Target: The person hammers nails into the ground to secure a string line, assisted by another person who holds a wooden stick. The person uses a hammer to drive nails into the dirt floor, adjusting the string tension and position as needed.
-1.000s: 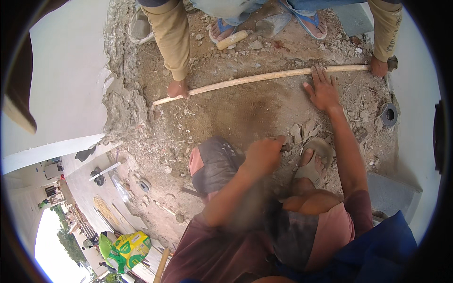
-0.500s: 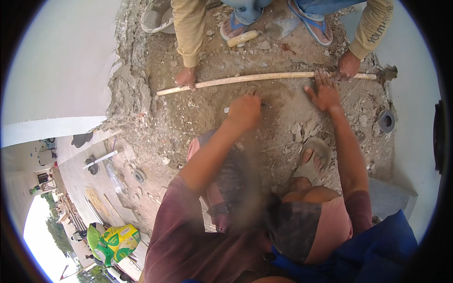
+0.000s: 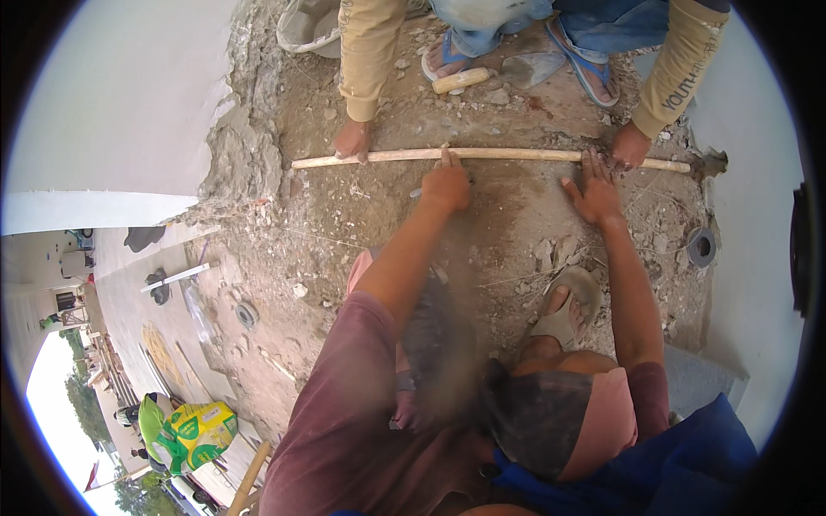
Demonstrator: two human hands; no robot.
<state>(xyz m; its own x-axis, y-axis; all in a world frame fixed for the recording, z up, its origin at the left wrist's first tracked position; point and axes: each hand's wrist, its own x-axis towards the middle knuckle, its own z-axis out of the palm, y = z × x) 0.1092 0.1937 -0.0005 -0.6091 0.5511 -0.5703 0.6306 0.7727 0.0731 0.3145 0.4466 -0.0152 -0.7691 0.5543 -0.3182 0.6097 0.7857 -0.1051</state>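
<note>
A long, pale wooden stick (image 3: 516, 155) lies across the rough, broken ground. My left hand (image 3: 447, 185) is closed at the middle of the stick, a fingertip against its near edge. A small greyish bit shows beside that hand; what the fingers hold is hidden. Open and palm down, my right hand (image 3: 597, 196) rests on the dirt with its fingertips touching the stick. Opposite me, a co-worker's hand (image 3: 352, 139) grips the stick's left part. The co-worker's other hand (image 3: 631, 146) presses on it just beside my right fingertips.
By the co-worker's sandals lies a trowel (image 3: 462, 81) with a wooden handle. A mortar-crusted bucket (image 3: 303, 33) stands at the far left. A grey ring (image 3: 702, 247) lies near the right wall. Rubble and strings surround my feet. A yellow-green bag (image 3: 200, 434) is at lower left.
My left hand has moved forward from the dirt to the stick. The stick now looks straighter in the picture. My right hand stays against it, and the whole view has shifted slightly.
</note>
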